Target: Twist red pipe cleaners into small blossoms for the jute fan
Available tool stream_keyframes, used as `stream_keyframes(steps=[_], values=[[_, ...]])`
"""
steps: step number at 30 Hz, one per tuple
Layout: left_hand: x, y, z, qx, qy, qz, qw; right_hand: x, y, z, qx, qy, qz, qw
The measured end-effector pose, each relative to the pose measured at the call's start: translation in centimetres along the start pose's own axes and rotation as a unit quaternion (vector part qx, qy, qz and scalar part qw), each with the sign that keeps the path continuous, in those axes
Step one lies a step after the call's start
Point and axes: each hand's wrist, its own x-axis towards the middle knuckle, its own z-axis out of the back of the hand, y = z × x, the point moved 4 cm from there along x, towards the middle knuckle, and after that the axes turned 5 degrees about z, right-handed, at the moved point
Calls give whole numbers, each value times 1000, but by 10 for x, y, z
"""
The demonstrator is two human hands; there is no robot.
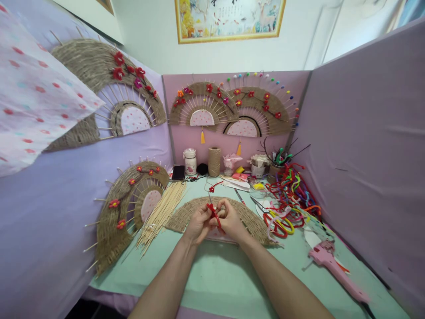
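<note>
Both hands meet over the middle of the table, close to a half-round twine fan [255, 221] lying flat beneath them. My left hand [196, 223] is closed, its thumb and fingers pinching a bent red pipe cleaner [212, 209]. On the other side of that piece, my right hand [231, 223] grips it too, with one end hanging down between the hands. Fingers hide part of its shape. A small finished red flower [211, 189] with a stem lies just beyond the fan.
Bamboo sticks [162, 215] lie left. Coloured pipe cleaners [295, 190], red-handled scissors [275, 225] and a pink glue gun [338, 270] occupy the right. A twine spool [214, 161] and white jar [190, 161] stand behind. Decorated fans [204, 95] hang on the partitions; dotted cloth [36, 97] droops upper left.
</note>
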Motion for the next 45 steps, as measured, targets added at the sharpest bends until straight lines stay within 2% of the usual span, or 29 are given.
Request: stream_keyframes(steps=[5,10,14,20,24,26,28,30,31,33,35,38,41,45], values=[[0,2,1,8,7,10,1000,0,5,0,11,41,-19,999],[0,-1,2,2,7,-11,1000,-3,15,3,13,83,-27,996],[2,-2,4,-3,-7,-10,1000,-5,20,8,-2,60,-16,998],[1,-4,7,-31,-65,-27,997,-6,14,4,9,38,-53,998],[0,-4,5,-32,-59,-25,997,-7,13,4,-12,-11,-64,998],[2,-7,8,-52,-84,-49,994,-5,16,9,-48,-43,-70,995],[3,-12,17,-80,-146,-97,981,6,20,19,-113,-80,-80,987],[4,-16,28,-81,-216,-155,961,28,23,30,-233,-107,-78,963],[5,-18,33,-67,-242,-182,951,43,23,33,-313,-107,-69,941],[5,-20,43,-20,-282,-226,932,76,16,32,-498,-71,-56,862],[5,-21,52,40,-316,-248,915,108,3,26,-540,-65,-56,837],[2,-23,59,103,-352,-271,890,140,-20,9,-568,-54,-60,819],[-2,-27,57,152,-362,-277,877,152,-34,-7,-575,-47,-66,814],[-9,-32,45,195,-359,-292,865,148,-27,-15,-553,-43,-41,831]])
